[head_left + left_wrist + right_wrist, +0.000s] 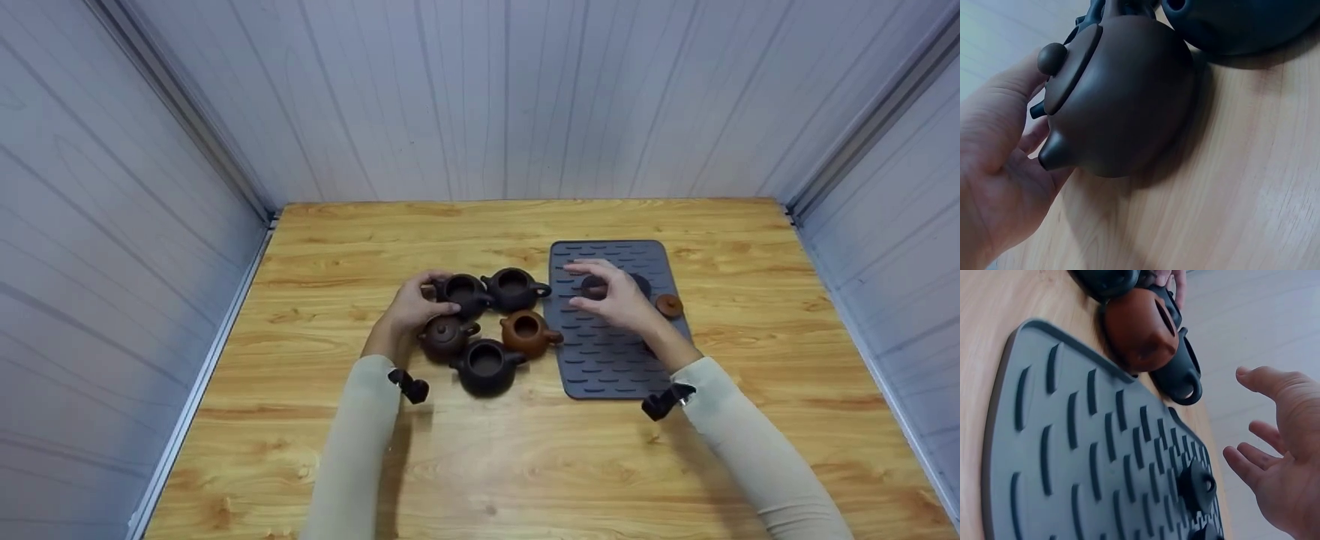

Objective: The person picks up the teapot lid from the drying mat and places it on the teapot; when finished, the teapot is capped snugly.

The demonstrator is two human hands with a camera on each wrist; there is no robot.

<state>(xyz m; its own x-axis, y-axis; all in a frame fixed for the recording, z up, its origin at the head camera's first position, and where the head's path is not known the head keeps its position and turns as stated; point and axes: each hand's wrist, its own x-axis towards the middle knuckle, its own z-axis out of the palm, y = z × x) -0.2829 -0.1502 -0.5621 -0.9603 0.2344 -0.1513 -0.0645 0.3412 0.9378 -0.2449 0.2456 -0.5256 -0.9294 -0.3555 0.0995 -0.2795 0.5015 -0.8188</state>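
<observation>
My left hand [409, 304] grips a lidless black teapot [474, 307] at the back left of a ring of teapots, thumb at its near rim and fingers on the far side. Right in front of it sits a dark brown teapot [1129, 95] with its lid on, which hides most of the black one in the left wrist view. Over the grey ridged mat [600, 379] my right hand [624, 301] hovers, thumb and fingers spread apart and holding nothing. Below it are dark lids, one of them a black lid [1196, 486]; an orange-brown lid [669, 305] lies by the mat's right edge.
Another lidless black teapot [516, 305] stands at the back, its handle toward the mat. An orange-brown teapot [531, 347] and a larger black teapot [486, 384] complete the ring in front. Pale panel walls [480, 97] enclose the wooden table [480, 472] behind and at both sides.
</observation>
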